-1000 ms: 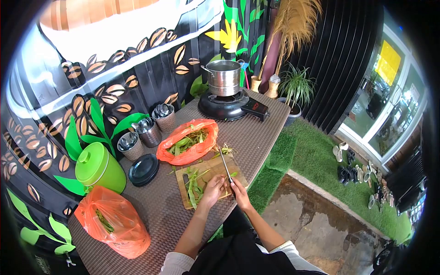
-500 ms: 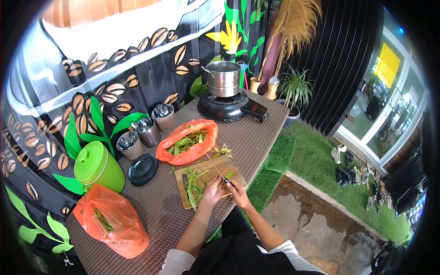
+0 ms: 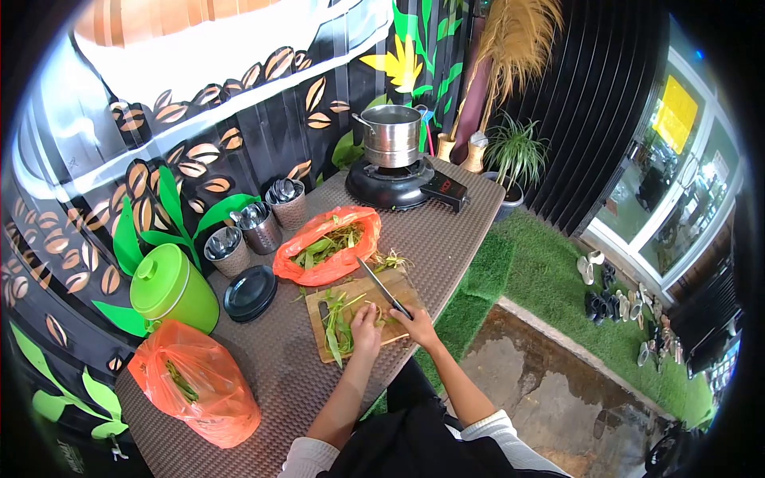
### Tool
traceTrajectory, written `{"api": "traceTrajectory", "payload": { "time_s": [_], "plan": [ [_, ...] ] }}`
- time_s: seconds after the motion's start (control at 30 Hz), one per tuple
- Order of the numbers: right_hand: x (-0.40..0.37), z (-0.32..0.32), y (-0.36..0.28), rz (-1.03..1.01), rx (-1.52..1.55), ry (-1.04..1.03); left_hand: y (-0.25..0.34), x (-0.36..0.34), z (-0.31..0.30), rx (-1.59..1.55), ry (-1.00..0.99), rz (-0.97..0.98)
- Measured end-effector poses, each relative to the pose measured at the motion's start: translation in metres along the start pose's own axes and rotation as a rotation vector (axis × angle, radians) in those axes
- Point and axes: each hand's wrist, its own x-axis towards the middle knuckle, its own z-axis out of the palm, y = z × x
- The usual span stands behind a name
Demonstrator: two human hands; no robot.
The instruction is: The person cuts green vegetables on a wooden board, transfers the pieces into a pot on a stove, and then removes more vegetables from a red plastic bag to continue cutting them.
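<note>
My right hand is wrapped round the black handle of a kitchen knife. The blade points up and away, over the wooden cutting board towards the orange bag. Just left of the knife, my left hand is closed above the board with its fingers curled; what they hold is hidden. Long-stemmed leafy greens lie on the board's left half, beside my left hand. Behind the board an open orange plastic bag is full of more greens. Root trimmings lie at the board's far edge.
A steel pot stands on a black portable stove at the table's far end. Along the wall are cutlery cups, black plates and a green lidded container. A second orange bag stands at the near left.
The knife has lifted and turned so that its blade's side shows. My right hand has shifted slightly right, and my left hand has drawn left, away from it.
</note>
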Motion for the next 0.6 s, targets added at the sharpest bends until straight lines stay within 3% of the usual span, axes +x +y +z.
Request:
{"api": "traceTrajectory", "payload": {
  "time_s": [0.1, 0.27, 0.43, 0.5, 0.6],
  "plan": [
    [0.009, 0.007, 0.013, -0.125, -0.117, 0.071, 0.012, -0.004, 0.005, 0.038, 0.056, 0.11],
    [0.013, 0.014, 0.017, -0.071, -0.198, 0.163, 0.024, -0.007, 0.01, 0.244, 0.009, 0.15],
    [0.016, 0.012, 0.022, -0.16, -0.167, 0.215, 0.018, 0.011, 0.003, 0.206, 0.059, 0.128],
    [0.006, 0.008, 0.014, -0.343, -0.049, 0.339, 0.018, 0.016, 0.001, 0.202, 0.078, 0.144],
    [-0.012, -0.009, 0.019, -0.349, -0.104, 0.265, 0.026, 0.022, 0.002, 0.282, 0.09, 0.07]
  ]
}}
